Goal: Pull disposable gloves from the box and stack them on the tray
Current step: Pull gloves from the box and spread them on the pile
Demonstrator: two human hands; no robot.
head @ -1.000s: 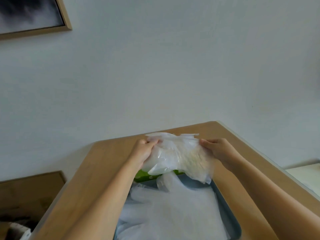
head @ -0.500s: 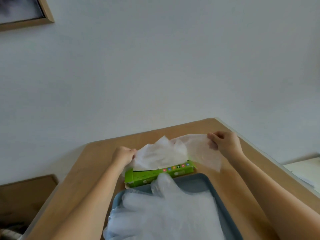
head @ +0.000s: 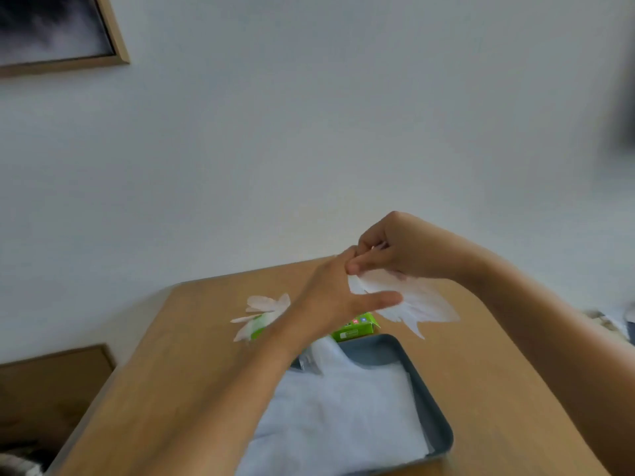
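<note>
Limp, feather-light and likely slippery, the glove [head: 421, 304] hangs over the box [head: 357, 328], pinched at its top edge, the best hold, by the right hand [head: 405, 250]; the left hand [head: 330, 300] touches it, grip unclear.

Desk [head: 488, 389]: carries tray [head: 438, 419] at 6 o'clock, with box [head: 357, 328] just behind it at 12 o'clock.
Tray: holds stack of gloves [head: 343, 413], lying toward its 9 o'clock side.
Box: protruding glove [head: 264, 305] at its 9 o'clock end.
Held glove [head: 415, 304]: pinched in fingers [head: 367, 262] of right hand [head: 412, 249], above the box's 3 o'clock end.
Wall behind desk: framed picture [head: 51, 29] at 10 o'clock.
</note>
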